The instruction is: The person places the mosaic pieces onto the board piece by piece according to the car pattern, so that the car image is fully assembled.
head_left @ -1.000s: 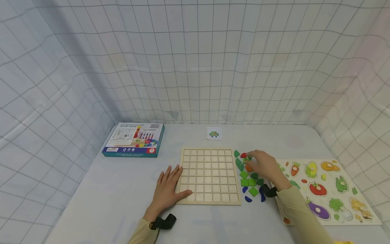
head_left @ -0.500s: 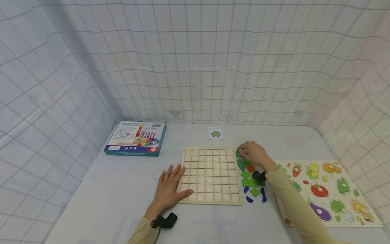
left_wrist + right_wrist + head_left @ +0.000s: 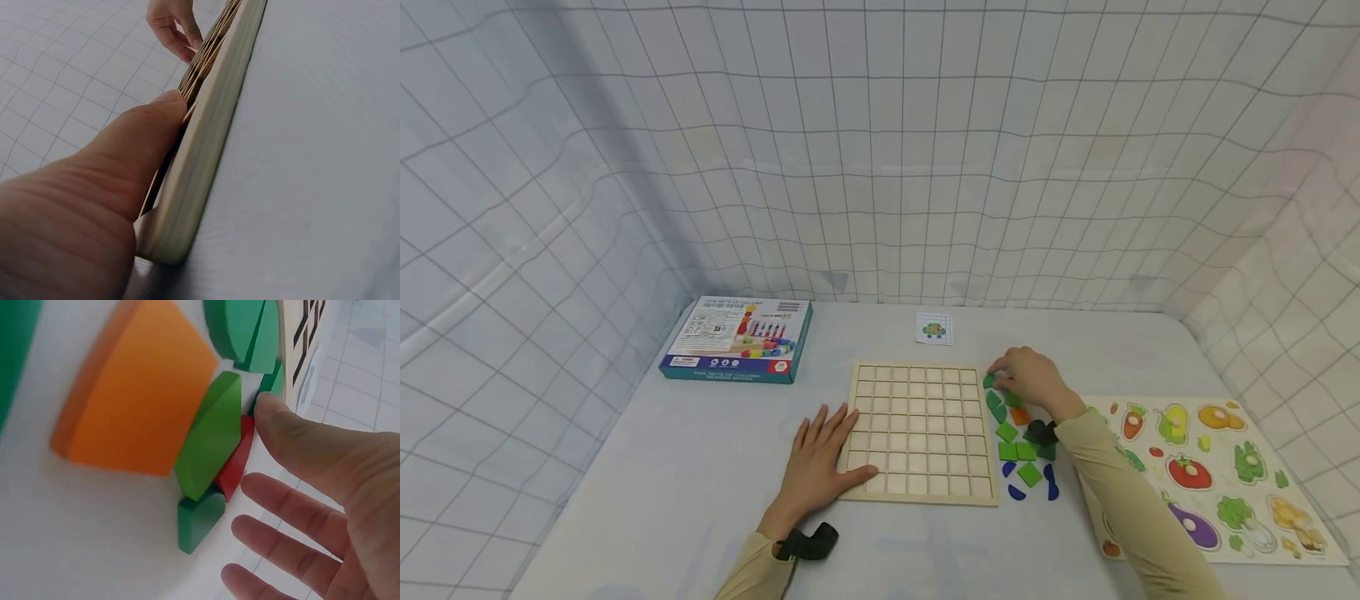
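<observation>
My left hand (image 3: 816, 471) lies with fingers spread on the left edge of a wooden grid board (image 3: 925, 500); its thumb reaches over the board's lower left corner. The grid's cells hold no pieces. Off the board's upper right corner, my right hand (image 3: 1033, 382) pinches a dark green piece (image 3: 273, 381) between thumb and index finger. The index finger is hidden in the right wrist view, and the other fingers are loosely extended. Close by lie a red piece (image 3: 236, 459), a light green square (image 3: 212, 434), an orange square (image 3: 137, 394) and more dark green rounded pieces (image 3: 244, 328).
Several green squares (image 3: 1017, 452) and blue half-round pieces (image 3: 1017, 492) lie right of the board. A small pattern card (image 3: 934, 329) is behind it. At the back left is a boxed toy set (image 3: 737, 340). A vegetable puzzle board (image 3: 1210, 500) lies at the right, partly under my right forearm.
My right hand has moved left from above the red piece to the dark green piece by the board's corner, its fingers closing there. My left hand stays on the board. The head view shifts slightly.
</observation>
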{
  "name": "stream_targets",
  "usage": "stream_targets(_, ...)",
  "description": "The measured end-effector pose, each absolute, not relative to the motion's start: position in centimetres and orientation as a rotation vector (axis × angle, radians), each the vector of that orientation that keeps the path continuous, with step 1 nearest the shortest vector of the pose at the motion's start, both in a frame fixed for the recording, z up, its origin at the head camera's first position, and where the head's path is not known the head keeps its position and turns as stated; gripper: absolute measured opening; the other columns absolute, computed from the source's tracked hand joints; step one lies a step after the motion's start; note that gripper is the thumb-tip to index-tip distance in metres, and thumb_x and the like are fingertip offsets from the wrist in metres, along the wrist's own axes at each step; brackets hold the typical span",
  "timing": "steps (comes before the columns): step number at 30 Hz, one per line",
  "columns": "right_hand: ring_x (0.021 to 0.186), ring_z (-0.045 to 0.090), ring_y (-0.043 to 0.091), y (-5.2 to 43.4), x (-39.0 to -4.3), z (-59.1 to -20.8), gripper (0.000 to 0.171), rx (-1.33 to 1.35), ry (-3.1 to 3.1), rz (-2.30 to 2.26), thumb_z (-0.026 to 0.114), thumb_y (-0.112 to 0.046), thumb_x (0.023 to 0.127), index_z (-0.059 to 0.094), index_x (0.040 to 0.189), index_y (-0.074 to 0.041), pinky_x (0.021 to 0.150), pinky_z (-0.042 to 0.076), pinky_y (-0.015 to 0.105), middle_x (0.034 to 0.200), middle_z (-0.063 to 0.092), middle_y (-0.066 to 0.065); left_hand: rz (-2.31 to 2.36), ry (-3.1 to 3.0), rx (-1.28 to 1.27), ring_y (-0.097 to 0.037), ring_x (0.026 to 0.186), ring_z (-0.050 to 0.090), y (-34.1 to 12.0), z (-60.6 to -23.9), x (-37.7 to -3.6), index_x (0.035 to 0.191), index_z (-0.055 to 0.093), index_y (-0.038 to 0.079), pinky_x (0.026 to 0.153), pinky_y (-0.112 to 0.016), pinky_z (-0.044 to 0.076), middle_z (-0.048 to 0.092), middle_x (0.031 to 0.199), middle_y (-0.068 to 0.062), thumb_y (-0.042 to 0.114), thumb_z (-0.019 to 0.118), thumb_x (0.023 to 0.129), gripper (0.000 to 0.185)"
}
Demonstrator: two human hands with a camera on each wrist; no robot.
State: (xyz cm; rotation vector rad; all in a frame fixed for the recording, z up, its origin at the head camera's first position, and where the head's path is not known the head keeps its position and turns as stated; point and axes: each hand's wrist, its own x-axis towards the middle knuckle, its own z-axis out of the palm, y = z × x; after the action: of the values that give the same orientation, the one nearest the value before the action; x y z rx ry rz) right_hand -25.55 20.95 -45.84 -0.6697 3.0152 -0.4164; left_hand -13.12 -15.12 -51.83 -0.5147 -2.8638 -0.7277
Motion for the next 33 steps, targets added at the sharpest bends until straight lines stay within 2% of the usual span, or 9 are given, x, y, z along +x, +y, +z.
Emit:
stream_targets(6, 0.073, 0.055, 0.017, 20.8, -25.9, -46.0, 0.02, -0.674, 2.975, -0.431, 0.074, -0.013, 0.083, 0.074, 0.103, -0.008, 0.062, 0.048, 0.034, 0.093, 0.063, 0.005, -0.728, -2.871, -0.517, -0.032, 0.142, 0.012, -15.2, -51.8, -13.1, 0.149, 0.035, 0.014, 0.11, -0.054, 0.004, 0.028, 0.153, -0.006, 0.064, 0.063, 0.078, 0.091)
stream_targets(13, 0.088, 0.06, 0.026, 20.9, -26.4, -45.6, 0.018, -0.668, 2.875, -0.53, 0.075, -0.008, 0.081, 0.068, 0.097, -0.005, 0.074, 0.051, 0.041, 0.096, 0.061, 0.008, -0.722, -2.867, -0.517, -0.032, 0.142, 0.011, -15.2, -52.0, -13.2, 0.149, 0.034, 0.015, 0.11, -0.054, 0.004, 0.028, 0.153, -0.006, 0.063, 0.064, 0.078, 0.091)
stream_targets(22, 0.073, 0.055, 0.019, 21.3, -26.5, -46.3, 0.012, -0.577, 2.786, -0.869, 0.072, -0.003, 0.081, 0.062, 0.086, -0.007, 0.063, 0.047, 0.035, 0.082, 0.061, 0.003, -0.725, -2.833, -0.523, -0.036, 0.14, 0.017, -15.1, -51.9, -13.1, 0.146, 0.039, 0.011, 0.108, -0.056, 0.007, 0.033, 0.151, -0.01, 0.061, 0.066, 0.076, 0.09)
stream_targets(28, 0.077, 0.057, 0.02, 20.3, -25.7, -46.4, 0.007, -0.568, 2.869, -1.004, 0.069, -0.004, 0.085, 0.066, 0.09, -0.007, 0.069, 0.049, 0.037, 0.085, 0.064, 0.003, -0.743, -2.856, -0.509, -0.034, 0.141, 0.014, -15.1, -51.8, -13.0, 0.147, 0.037, 0.013, 0.109, -0.055, 0.005, 0.03, 0.152, -0.008, 0.061, 0.067, 0.077, 0.09)
stream_targets(33, 0.077, 0.058, 0.018, 17.9, -24.8, -46.1, 0.01, -0.626, 2.843, -1.175, 0.069, -0.007, 0.087, 0.067, 0.096, -0.004, 0.069, 0.049, 0.035, 0.085, 0.063, 0.002, -0.743, -2.859, -0.507, -0.034, 0.141, 0.013, -15.1, -51.7, -13.0, 0.147, 0.037, 0.013, 0.11, -0.054, 0.005, 0.03, 0.152, -0.008, 0.06, 0.067, 0.076, 0.09)
